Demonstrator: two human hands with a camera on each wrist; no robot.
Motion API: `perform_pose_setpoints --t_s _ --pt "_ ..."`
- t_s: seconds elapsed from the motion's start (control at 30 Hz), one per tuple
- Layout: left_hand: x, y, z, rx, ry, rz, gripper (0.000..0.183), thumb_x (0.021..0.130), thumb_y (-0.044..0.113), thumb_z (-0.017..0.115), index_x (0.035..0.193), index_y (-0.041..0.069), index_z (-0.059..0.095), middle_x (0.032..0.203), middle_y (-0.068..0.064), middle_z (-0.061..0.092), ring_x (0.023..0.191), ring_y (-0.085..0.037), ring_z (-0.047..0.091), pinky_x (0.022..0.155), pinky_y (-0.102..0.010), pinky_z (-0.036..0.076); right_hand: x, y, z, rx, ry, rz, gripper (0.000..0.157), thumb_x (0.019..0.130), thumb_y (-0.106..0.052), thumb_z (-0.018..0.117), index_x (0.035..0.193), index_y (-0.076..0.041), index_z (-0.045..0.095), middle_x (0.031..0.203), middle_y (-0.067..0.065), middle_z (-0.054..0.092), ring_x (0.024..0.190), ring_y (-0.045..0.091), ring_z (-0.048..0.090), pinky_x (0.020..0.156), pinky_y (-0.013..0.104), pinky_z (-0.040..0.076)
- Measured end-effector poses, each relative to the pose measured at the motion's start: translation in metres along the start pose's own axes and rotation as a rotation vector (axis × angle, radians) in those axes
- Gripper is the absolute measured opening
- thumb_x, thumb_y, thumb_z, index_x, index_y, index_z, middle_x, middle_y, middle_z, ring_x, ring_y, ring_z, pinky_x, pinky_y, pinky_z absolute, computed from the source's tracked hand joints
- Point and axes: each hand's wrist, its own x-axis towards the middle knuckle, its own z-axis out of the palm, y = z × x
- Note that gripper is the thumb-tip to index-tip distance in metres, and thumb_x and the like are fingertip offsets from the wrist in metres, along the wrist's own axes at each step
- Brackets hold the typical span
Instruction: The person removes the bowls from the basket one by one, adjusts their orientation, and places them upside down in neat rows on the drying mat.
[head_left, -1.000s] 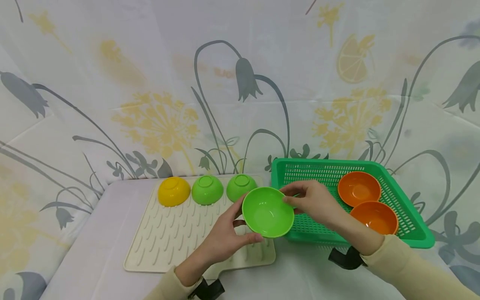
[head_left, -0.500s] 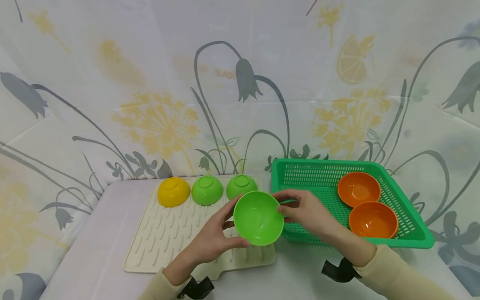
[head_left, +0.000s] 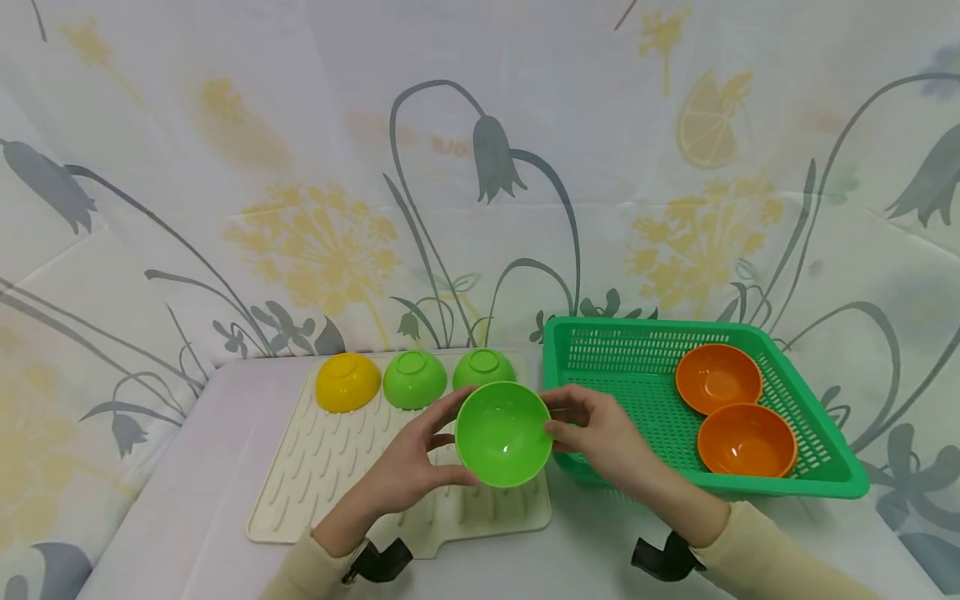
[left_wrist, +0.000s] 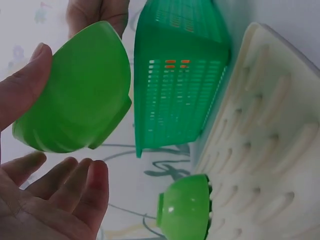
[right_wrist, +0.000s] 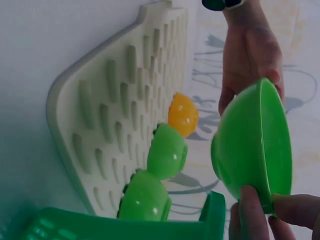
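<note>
A light green bowl (head_left: 503,435) is held up in front of the mat, its hollow facing me. My left hand (head_left: 403,467) holds it from the left, thumb at the lower rim and index finger along the upper left; the other fingers curve beneath it in the left wrist view. On the opposite side, my right hand (head_left: 596,429) pinches the rim, thumb inside and fingers behind. Behind the bowl lies a cream drying mat (head_left: 337,467) with raised ridges. Along its far edge, a yellow bowl (head_left: 347,383) and two green bowls (head_left: 414,381) sit upside down in a row.
To the right stands a green plastic basket (head_left: 622,332) with slotted walls. Inside, two orange bowls (head_left: 717,379) rest upright at its right end. A patterned curtain (head_left: 480,250) hangs behind the white-covered table (head_left: 180,492).
Both hands have carried the green bowl leftward, away from the basket and over the mat's right part. The bowl has also dropped slightly in the head view. Both hands keep their hold.
</note>
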Motion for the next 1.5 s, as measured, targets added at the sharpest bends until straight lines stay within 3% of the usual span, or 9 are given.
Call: perform_pose_setpoints --t_s 0.17,0.3,0.47,0.6,0.83,1.17,1.33,1.5 --pt "0.001 -0.009 -0.007 -0.005 0.038 -0.026 0.087 0.077 0.013 0.087 0.151 0.014 0.041 0.151 -0.002 0.045 0.138 -0.025 0.042 0.099 -0.039 0.05 0.001 0.01 0.006 0.069 0.018 -0.058 0.035 0.093 0.001 0.066 0.127 0.003 0.059 0.127 0.019 0.061 0.118 0.033 0.06 0.083 0.037 0.058" --pt "0.0 -0.015 -0.01 -0.067 0.046 -0.054 0.08 0.079 0.009 0.085 0.148 0.01 0.044 0.147 -0.009 0.05 0.133 -0.028 0.048 0.097 -0.035 0.051 0.002 0.018 0.01 0.119 0.031 -0.089 0.036 0.093 0.003 0.066 0.127 0.005 0.057 0.128 0.021 0.06 0.122 0.036 0.056 0.084 0.036 0.058" --pt "-0.001 -0.019 -0.011 -0.161 0.029 -0.075 0.081 0.08 0.006 0.083 0.149 0.007 0.041 0.141 -0.017 0.054 0.123 -0.032 0.057 0.095 -0.034 0.053 0.003 0.023 0.013 0.136 0.052 -0.095 0.035 0.092 0.005 0.066 0.126 0.005 0.058 0.128 0.021 0.06 0.122 0.036 0.056 0.084 0.036 0.058" --pt "-0.001 -0.02 -0.011 -0.168 0.032 -0.052 0.081 0.08 0.006 0.083 0.15 0.008 0.043 0.14 -0.017 0.055 0.121 -0.029 0.058 0.093 -0.033 0.054 0.003 0.025 0.013 0.111 0.063 -0.113 0.034 0.091 0.005 0.067 0.124 0.004 0.06 0.126 0.02 0.061 0.122 0.035 0.056 0.085 0.034 0.058" --pt "-0.001 -0.018 -0.014 -0.082 0.052 -0.008 0.08 0.078 0.003 0.084 0.148 0.008 0.046 0.139 -0.011 0.057 0.123 -0.02 0.056 0.091 -0.034 0.054 0.004 0.026 0.013 0.021 0.076 -0.164 0.033 0.09 0.005 0.068 0.122 0.0 0.063 0.124 0.015 0.065 0.123 0.033 0.057 0.091 0.028 0.054" --pt "-0.003 -0.016 -0.018 0.062 0.102 0.094 0.075 0.075 0.003 0.086 0.143 0.01 0.054 0.14 -0.006 0.056 0.125 -0.015 0.052 0.087 -0.042 0.056 0.004 0.023 0.014 0.011 0.05 -0.15 0.036 0.09 0.001 0.069 0.125 -0.002 0.064 0.128 0.013 0.064 0.125 0.032 0.056 0.092 0.028 0.053" --pt "-0.005 -0.013 -0.02 0.157 0.127 0.176 0.071 0.075 0.004 0.086 0.14 0.009 0.058 0.141 -0.008 0.054 0.125 -0.017 0.051 0.085 -0.036 0.055 0.001 0.02 0.012 0.005 0.012 -0.106 0.039 0.093 -0.011 0.071 0.13 -0.004 0.063 0.131 0.012 0.063 0.126 0.031 0.055 0.092 0.03 0.054" --pt "-0.006 -0.009 -0.021 0.206 0.129 0.216 0.067 0.074 0.003 0.086 0.136 0.009 0.062 0.141 -0.008 0.054 0.123 -0.018 0.053 0.084 -0.036 0.054 -0.002 0.016 0.01 -0.02 -0.043 -0.068 0.048 0.095 -0.025 0.07 0.137 -0.006 0.059 0.134 0.011 0.061 0.129 0.033 0.053 0.099 0.04 0.05"
